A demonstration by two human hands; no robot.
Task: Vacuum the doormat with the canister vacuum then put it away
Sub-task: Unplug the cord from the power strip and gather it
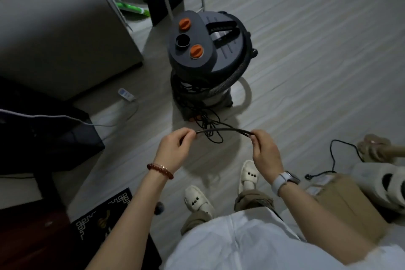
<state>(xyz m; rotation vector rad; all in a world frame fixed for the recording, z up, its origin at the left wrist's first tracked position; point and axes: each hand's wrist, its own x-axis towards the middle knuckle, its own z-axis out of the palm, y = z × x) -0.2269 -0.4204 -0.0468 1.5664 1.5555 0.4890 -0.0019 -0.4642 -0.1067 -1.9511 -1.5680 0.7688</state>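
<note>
1. Fingers of both hands are clamped on the black power cord (pixel 223 131): the left hand (pixel 175 149) pinches it in the lower middle of the frame, and the right hand (pixel 264 149) grips it a little to the right, so that a short stretch of doubled cord hangs between them.
2. I judge that the cord is held like this to gather it into loops, either to unwind it for use or to coil it for storage; I cannot tell which.
3. From the hands the cord runs up to a loose tangle at the foot of the canister vacuum (pixel 208 50), which stands upright on the floor in the middle of the frame.
4. Its grey hose (pixel 238 85) curls around the body, probably to keep it out of the way.
5. One doormat (pixel 105 210), dark with a pale pattern, shows at the lower left, partly hidden.
6. By count: one vacuum, two orange caps (pixel 185 24) on its lid with one open port (pixel 182 40) between them, two hands, two pale sandals (pixel 198 199), one cardboard box (pixel 348 201) at the lower right.
</note>
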